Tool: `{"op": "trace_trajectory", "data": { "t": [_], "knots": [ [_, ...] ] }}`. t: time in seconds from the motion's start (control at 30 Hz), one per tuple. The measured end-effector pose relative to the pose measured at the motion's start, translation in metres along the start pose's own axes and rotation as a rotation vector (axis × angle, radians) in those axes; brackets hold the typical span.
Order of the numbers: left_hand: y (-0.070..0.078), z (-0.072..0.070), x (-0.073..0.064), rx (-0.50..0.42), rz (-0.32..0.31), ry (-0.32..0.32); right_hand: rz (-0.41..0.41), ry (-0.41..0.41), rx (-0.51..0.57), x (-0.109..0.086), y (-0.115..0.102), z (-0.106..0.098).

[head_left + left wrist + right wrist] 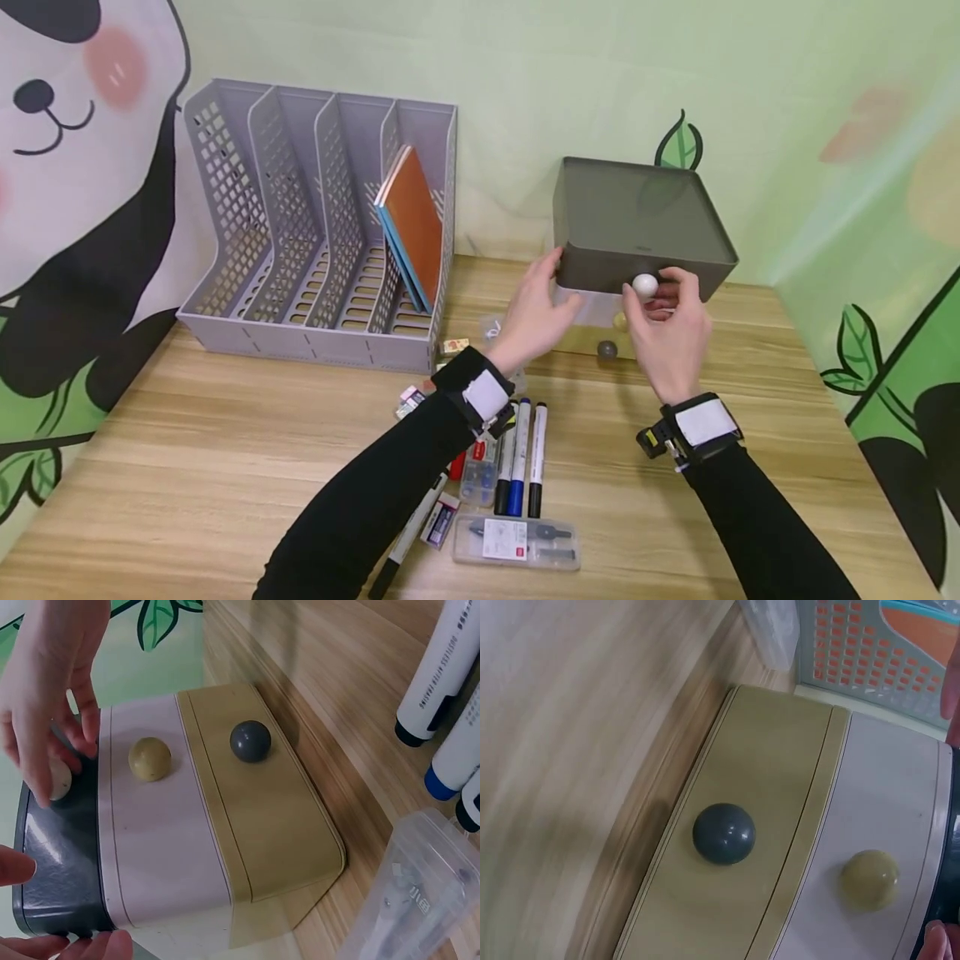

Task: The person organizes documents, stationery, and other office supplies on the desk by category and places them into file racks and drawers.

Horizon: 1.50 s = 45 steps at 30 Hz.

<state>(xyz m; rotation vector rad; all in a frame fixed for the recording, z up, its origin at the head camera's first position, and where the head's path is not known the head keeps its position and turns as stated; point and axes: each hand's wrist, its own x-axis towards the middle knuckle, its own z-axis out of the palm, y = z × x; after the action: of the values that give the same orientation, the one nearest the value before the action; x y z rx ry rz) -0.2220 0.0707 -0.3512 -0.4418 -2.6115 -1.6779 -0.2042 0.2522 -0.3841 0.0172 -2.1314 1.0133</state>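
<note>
A small stacked drawer cabinet has a dark grey top drawer (630, 271), a white middle drawer (161, 840) and a tan bottom drawer (277, 825). My right hand (673, 337) grips the round white knob (645, 286) on the top drawer's front between thumb and fingers. At the cabinet's left front corner, my left hand (532, 315) touches the dark side, its fingers extended and the thumb apart. A yellowish knob (870, 880) sits on the middle drawer and a dark grey knob (724, 834) on the bottom one.
A grey file organizer (375, 354) stands left, with orange and blue notebooks (414, 225) in its right slot. Before the cabinet lie several markers (537, 458), a boxed compass set (517, 542), an eraser (440, 521) and a small clear case (478, 483). A wall hanging is behind.
</note>
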Motion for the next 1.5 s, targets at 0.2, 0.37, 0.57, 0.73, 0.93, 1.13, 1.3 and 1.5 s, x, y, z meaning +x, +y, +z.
{"op": "trace_trajectory", "data": {
  "t": [0.2,0.37,0.57,0.73,0.93,1.13,1.3,1.5],
  "knots": [
    [0.003,0.000,-0.002,0.011,0.008,-0.015,-0.028,-0.012,-0.011,0.004,0.000,0.001],
    [0.003,0.000,-0.004,0.001,0.021,-0.014,-0.040,-0.025,-0.025,0.005,-0.001,-0.001],
    [0.004,-0.001,-0.010,-0.011,0.020,-0.029,-0.083,-0.028,-0.087,0.001,-0.002,-0.007],
    [0.004,-0.004,-0.017,-0.004,0.025,-0.042,-0.109,-0.045,-0.130,-0.003,-0.004,-0.013],
    [0.003,-0.007,-0.020,-0.017,0.030,-0.051,-0.172,-0.038,-0.200,-0.002,-0.008,-0.017],
    [-0.002,-0.007,-0.020,-0.024,0.034,-0.055,-0.347,-0.043,-0.218,0.004,-0.015,-0.017],
    [-0.004,-0.006,-0.019,-0.020,0.028,-0.055,-0.426,-0.151,-0.250,0.009,-0.019,-0.015],
    [-0.004,-0.005,-0.019,-0.030,0.024,-0.063,-0.417,-0.189,-0.275,0.009,-0.020,-0.014]
  ]
}}
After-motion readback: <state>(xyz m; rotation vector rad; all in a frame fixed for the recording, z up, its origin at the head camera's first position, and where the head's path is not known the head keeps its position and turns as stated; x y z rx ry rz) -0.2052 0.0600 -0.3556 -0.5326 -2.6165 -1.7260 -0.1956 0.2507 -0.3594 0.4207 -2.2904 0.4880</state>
